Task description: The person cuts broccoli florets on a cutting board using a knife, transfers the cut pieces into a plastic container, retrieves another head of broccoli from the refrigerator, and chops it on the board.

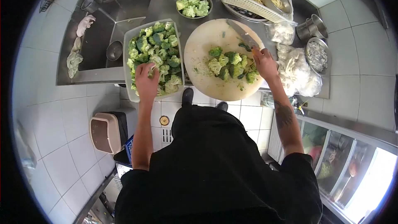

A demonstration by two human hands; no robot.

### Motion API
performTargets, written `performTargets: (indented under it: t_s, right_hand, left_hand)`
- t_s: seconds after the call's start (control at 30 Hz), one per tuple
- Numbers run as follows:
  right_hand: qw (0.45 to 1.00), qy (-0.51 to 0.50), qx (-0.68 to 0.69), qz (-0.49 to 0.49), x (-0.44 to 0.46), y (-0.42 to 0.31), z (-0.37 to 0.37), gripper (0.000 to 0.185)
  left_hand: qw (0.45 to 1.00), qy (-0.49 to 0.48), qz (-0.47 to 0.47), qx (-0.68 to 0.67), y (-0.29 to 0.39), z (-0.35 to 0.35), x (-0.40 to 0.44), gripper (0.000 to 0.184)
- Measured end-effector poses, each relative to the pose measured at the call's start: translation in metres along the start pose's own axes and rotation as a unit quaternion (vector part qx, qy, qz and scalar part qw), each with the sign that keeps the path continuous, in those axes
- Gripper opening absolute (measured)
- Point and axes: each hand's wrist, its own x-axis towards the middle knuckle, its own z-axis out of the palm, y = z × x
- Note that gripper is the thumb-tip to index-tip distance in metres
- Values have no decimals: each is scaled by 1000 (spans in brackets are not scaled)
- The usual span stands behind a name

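Broccoli florets point(234, 63) lie in two lots: a loose pile on the round cutting board point(201, 43), and many more filling the pale rectangular tub point(125, 58) just to its left. Both rest at the front of the metal worktop point(165, 5). The left hand point(147, 76) is in the near part of the tub, its fingers partly curled at a pale floret — whether it grips that floret or only touches it, I cannot tell. The right hand point(264, 61) is closed round the handle of a knife point(242, 33), at the right side of the board beside the pile; the blade lies over the board, its tip pointing away from the person. Small green scraps are scattered around the pile. Behind stand a round bowl point(211, 8) of pale green pieces and a white basket point(244, 7) with yellowish strips — plastic bags point(292, 68) sit to the right of the board.
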Motion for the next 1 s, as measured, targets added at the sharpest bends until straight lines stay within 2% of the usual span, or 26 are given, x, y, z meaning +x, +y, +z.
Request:
performTargets:
  t_s: [0.07, 0.1, 0.13, 0.17, 0.2, 0.23, 0.27, 0.3, 0.33, 0.4, 0.57, 0.63, 0.67, 0.73, 0.77, 0.83, 0.87, 0.93, 1.0]
  right_hand:
    - [1000, -6, -7, 17, -1, -8, -3, 40]
    - [999, 27, 16, 13, -3, -17, -9, 44]
    - [997, 57, 42, 7, -3, -28, -15, 47]
    - [995, 4, 98, -8, -3, -38, -18, 61]
    - [995, -4, 103, -19, -1, -54, -25, 61]
    - [992, -65, 90, -51, 2, -72, -35, 72]
    - [986, -122, 77, -82, 6, -85, -38, 82]
    - [979, -181, 49, -84, 8, -84, -30, 99]
    - [978, -180, 49, -92, 11, -87, -24, 99]
    - [960, -274, 43, -44, 20, -88, -18, 104]
    - [958, -276, 71, -29, 25, -75, -2, 103]
    - [986, -167, 18, 1, 20, -65, 28, 97]
    - [983, -175, 52, 28, 24, -81, 8, 90]
    - [987, -148, 57, 23, 25, -95, 1, 74]
    - [986, -152, 61, 15, 25, -92, 5, 74]
    - [982, -140, 126, 31, 32, -77, 11, 54]
    - [981, -141, 127, 26, 35, -70, 14, 54]
    - [980, -114, 165, 12, 40, -71, 9, 42]
    - [980, -110, 165, 31, 41, -73, 10, 42]
  left_hand:
    - [969, -32, 65, 235, -15, 1, -3, 27]
    - [960, 5, 130, 247, -16, 10, -3, 34]
    - [967, -21, 154, 201, 2, 17, 2, 39]
    - [971, -50, 172, 156, 27, 24, 7, 44]
    - [979, -158, 128, -26, 45, 40, 15, 56]
    - [965, -216, 146, -37, 65, 57, 21, 69]
    - [949, -284, 136, -31, 81, 80, 24, 82]
    - [924, -354, 143, 7, 89, 104, 32, 85]
    - [893, -422, 149, 43, 97, 125, 38, 89]
    - [838, -527, 69, 126, 124, 142, 50, 91]
    - [865, -480, 100, 109, 115, 188, 39, 76]
    - [884, -442, 101, 113, 112, 191, 37, 63]
    - [892, -424, 83, 132, 119, 191, 33, 58]
    - [916, -393, 38, 67, 118, 197, 33, 54]
    - [918, -389, 30, 71, 118, 196, 33, 54]
    - [897, -434, -35, 75, 142, 171, 45, 54]
    - [899, -431, -39, 75, 141, 168, 48, 54]
    - [901, -432, -31, 42, 138, 165, 50, 58]
    - [902, -429, -39, 25, 135, 159, 57, 59]
